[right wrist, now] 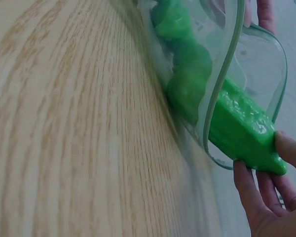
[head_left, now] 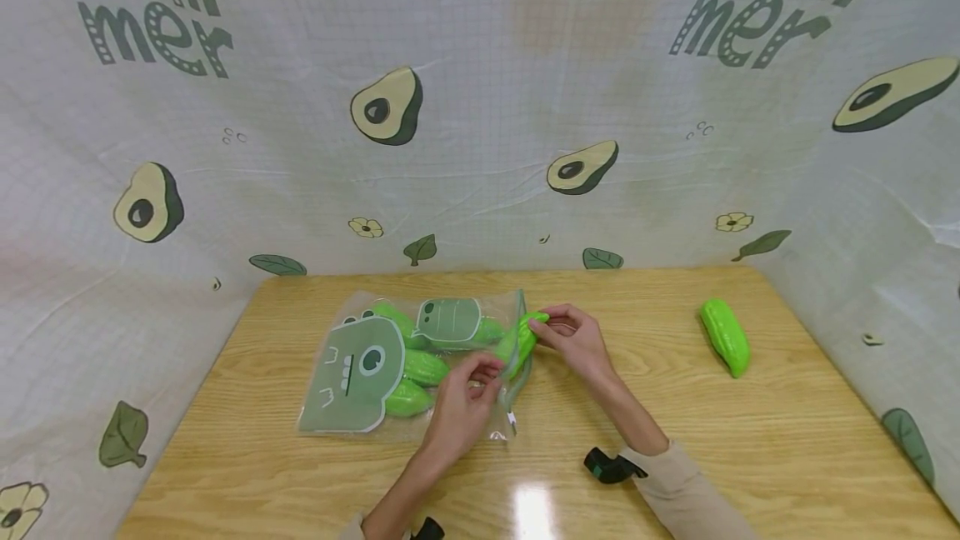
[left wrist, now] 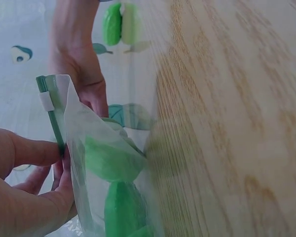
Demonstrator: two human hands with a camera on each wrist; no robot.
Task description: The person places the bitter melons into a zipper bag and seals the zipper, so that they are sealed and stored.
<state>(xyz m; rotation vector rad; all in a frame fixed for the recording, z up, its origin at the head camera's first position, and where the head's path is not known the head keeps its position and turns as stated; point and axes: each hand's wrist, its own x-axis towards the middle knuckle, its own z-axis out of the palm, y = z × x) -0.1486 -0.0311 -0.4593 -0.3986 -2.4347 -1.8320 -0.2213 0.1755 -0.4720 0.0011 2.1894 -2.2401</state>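
A clear zip bag (head_left: 347,398) printed with a green monster lies on the table, its mouth facing right. Through the plastic several bright green bitter melons (head_left: 408,398) show. My left hand (head_left: 461,407) pinches the rim at the bag's mouth; the left wrist view shows thumb and fingers on the green zip strip (left wrist: 55,128), below its white slider (left wrist: 47,101). With my right hand (head_left: 583,350) I grip the pointed end of another bitter melon (right wrist: 244,128), which reaches partway through the open mouth. Its far end is behind the plastic.
One more bitter melon (head_left: 725,338) lies alone on the right of the wooden table (head_left: 645,407). A pale curtain (head_left: 480,223) with avocado prints hangs behind the table and along both sides.
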